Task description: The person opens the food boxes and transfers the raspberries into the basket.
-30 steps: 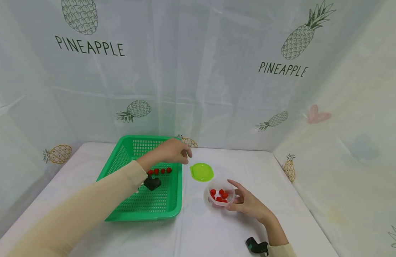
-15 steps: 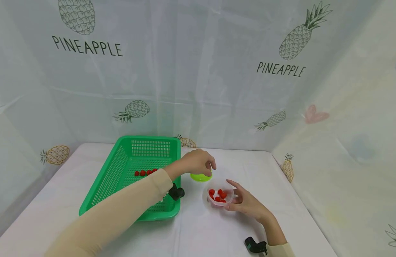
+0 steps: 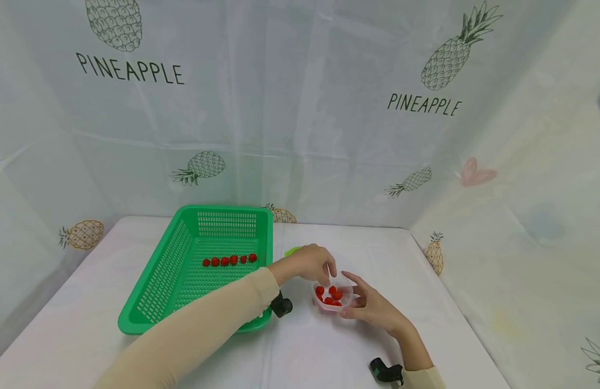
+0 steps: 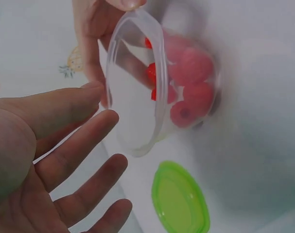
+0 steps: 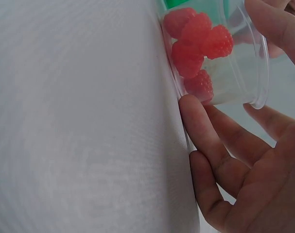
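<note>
A small clear plastic tub stands on the white table with several red raspberries inside it. My right hand holds the tub from its right side, its fingers curved around the wall and rim. Over the tub's far left rim is my left hand, with the fingers apart and nothing between them in the left wrist view. A light green lid lies on the table beyond the tub, mostly hidden by the left hand in the head view.
A green slatted basket stands left of the tub, and my left forearm crosses its near right corner. Inside it, several raspberries lie in a row. Black cameras sit at the wrists. A pineapple-print curtain hangs behind the table.
My left hand has moved from above the basket's right edge rightward and nearer, past the green lid, to the tub. The right hand stays at the tub.
</note>
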Motion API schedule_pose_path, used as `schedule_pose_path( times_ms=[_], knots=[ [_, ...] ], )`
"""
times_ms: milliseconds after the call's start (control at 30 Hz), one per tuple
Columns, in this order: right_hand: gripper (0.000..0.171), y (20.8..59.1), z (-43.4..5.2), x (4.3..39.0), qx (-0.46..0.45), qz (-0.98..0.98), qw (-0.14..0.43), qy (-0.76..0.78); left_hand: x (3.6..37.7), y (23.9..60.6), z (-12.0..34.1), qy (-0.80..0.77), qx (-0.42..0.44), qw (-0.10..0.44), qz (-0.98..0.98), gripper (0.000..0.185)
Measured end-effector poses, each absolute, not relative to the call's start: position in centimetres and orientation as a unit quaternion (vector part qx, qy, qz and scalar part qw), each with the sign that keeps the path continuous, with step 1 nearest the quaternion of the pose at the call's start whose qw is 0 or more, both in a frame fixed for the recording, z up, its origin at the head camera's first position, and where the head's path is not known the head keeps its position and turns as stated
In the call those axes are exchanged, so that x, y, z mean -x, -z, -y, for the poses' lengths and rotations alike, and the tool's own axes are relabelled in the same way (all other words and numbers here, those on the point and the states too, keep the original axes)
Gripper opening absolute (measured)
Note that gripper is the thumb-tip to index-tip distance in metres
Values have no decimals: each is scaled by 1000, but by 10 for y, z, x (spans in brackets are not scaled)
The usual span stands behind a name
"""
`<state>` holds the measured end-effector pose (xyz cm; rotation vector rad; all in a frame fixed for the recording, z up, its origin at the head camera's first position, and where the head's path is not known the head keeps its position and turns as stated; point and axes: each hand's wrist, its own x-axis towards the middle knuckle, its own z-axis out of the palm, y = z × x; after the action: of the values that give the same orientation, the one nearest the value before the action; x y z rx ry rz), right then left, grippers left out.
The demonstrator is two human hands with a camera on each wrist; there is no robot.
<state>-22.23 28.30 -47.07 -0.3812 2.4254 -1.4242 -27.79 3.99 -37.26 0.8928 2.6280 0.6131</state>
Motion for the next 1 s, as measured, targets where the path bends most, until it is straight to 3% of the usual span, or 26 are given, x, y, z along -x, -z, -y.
schedule_pose_path(
  times_ms=[400, 733, 1000],
  knots=[
    [99, 475, -282, 224, 122, -846, 149, 497, 271, 384, -51, -215, -302, 152, -916, 13],
    [98, 475, -282, 224, 121, -844, 154, 499, 266, 392, -55, -217, -324, 109, -914, 11],
    [97, 471, -281, 222, 115, -845, 152, 500, 267, 392, -57, -213, -348, 140, -902, 13]
  ],
)
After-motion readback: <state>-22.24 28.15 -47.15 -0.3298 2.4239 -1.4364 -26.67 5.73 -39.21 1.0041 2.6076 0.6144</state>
